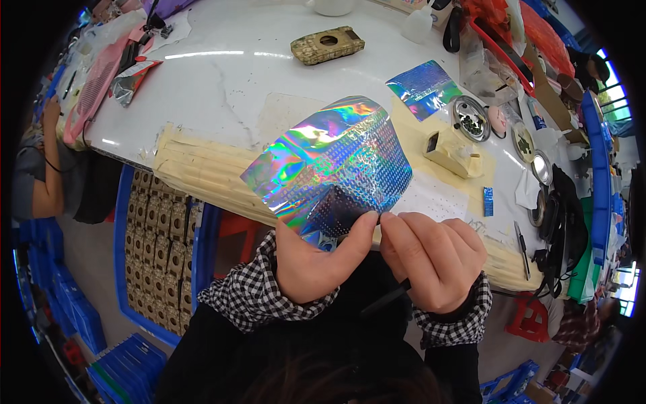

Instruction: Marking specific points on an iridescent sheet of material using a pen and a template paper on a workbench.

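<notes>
A shiny holographic sheet (350,148) printed with rows of small marks is bent upward in front of me. My left hand (316,259) is closed on its lower edge, thumb on the near side. Close by that thumb, the fingertips of my right hand (434,259) are pinched together at the sheet's edge; whatever is between them is too small to make out. A thin black rod-like tool (387,298) sticks out from under my right palm. Beyond the sheet, a camouflage-patterned tank hull (328,46) with a round hole lies on the white table (222,81).
A second holographic sheet (424,89), a round dish of small dark parts (471,118) and a taped block (452,153) lie to the right. Tweezers (522,250) rest near the right edge. A blue crate (123,249) of camouflage hulls stands lower left. Another person's arm (50,155) is far left.
</notes>
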`<state>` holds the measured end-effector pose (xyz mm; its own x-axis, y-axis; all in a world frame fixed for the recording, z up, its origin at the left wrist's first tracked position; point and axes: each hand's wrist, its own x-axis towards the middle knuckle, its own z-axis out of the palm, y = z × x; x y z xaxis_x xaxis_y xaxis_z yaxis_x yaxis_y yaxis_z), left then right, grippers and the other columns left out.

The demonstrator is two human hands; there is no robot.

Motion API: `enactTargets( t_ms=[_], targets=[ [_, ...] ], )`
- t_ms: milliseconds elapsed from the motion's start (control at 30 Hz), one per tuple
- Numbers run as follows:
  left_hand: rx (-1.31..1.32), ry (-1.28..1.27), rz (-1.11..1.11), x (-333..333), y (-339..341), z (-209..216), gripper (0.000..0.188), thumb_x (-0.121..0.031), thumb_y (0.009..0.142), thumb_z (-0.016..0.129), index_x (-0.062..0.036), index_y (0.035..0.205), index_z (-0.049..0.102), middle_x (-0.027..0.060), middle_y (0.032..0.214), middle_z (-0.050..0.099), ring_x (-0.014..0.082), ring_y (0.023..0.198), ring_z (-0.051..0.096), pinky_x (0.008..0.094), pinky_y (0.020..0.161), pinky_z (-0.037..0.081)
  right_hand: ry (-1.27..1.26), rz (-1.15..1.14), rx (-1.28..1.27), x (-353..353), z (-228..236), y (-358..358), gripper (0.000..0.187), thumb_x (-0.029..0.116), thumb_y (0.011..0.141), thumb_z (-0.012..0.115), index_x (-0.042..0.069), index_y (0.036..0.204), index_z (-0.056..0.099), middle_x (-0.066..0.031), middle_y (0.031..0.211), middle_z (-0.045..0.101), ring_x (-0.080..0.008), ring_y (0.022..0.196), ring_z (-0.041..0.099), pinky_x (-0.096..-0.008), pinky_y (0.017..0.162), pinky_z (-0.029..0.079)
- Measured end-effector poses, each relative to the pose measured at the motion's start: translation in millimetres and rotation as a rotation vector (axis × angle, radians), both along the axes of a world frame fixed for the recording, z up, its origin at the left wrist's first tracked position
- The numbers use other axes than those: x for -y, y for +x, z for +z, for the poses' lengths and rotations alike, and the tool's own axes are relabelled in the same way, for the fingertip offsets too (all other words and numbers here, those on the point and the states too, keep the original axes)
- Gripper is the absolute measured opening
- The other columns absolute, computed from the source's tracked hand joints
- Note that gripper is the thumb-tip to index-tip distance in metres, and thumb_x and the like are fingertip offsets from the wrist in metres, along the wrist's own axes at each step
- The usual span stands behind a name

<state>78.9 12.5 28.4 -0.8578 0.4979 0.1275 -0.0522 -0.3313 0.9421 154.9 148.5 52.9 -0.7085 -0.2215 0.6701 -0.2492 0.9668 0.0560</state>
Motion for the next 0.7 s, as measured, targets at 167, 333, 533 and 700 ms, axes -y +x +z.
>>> enactTargets(
  t_ms=[167, 333, 533, 700],
  targets=[
    [-0.018, -0.016, -0.035, -0.2, -1.4, -1.8, 0.02, 0.006, 0.077, 0.063, 0.0032, 0.095, 0.058, 0.0061, 0.088, 0.063, 0.0107, 0.08, 0.061, 0.0236, 0.069, 0.049, -0.049, -0.012, -0.038, 0.3, -2.8, -0.4, 0.021, 0.008, 0.064, 0.067, -0.001, 0.083, 0.065, -0.0056, 0.075, 0.058, -0.01, 0.05, 0.049, -0.023, 0.043, 0.033],
    [0.012, 0.027, -0.097, -0.2, -1.5, -1.1, 0.021, 0.004, 0.076, 0.065, 0.003, 0.096, 0.058, 0.0053, 0.088, 0.063, 0.0111, 0.082, 0.061, 0.0248, 0.071, 0.049, -0.159, -0.041, -0.061, 1.0, -6.8, -1.3, 0.02, 0.006, 0.062, 0.068, 0.001, 0.081, 0.065, -0.0045, 0.071, 0.057, -0.0126, 0.051, 0.052, -0.0232, 0.043, 0.036],
    [0.047, 0.045, -0.181, 1.2, -4.1, -2.0, 0.031, 0.002, 0.076, 0.065, 0.0033, 0.105, 0.053, 0.0074, 0.098, 0.061, 0.0135, 0.092, 0.059, 0.0265, 0.079, 0.047, -0.249, -0.07, -0.068, 0.8, -7.1, -1.0, 0.023, 0.003, 0.058, 0.069, 0.002, 0.081, 0.064, -0.0049, 0.069, 0.057, -0.0148, 0.052, 0.054, -0.0243, 0.043, 0.038],
    [0.077, 0.112, -0.283, 6.5, -8.0, -3.0, 0.029, 0.001, 0.077, 0.064, 0.0034, 0.105, 0.055, 0.0077, 0.1, 0.06, 0.0137, 0.095, 0.058, 0.0271, 0.081, 0.047, -0.411, -0.075, -0.054, 4.2, -3.5, -3.6, 0.024, 0.0, 0.056, 0.07, 0.002, 0.078, 0.063, -0.006, 0.068, 0.057, -0.0175, 0.051, 0.055, -0.0258, 0.044, 0.041]
  ],
)
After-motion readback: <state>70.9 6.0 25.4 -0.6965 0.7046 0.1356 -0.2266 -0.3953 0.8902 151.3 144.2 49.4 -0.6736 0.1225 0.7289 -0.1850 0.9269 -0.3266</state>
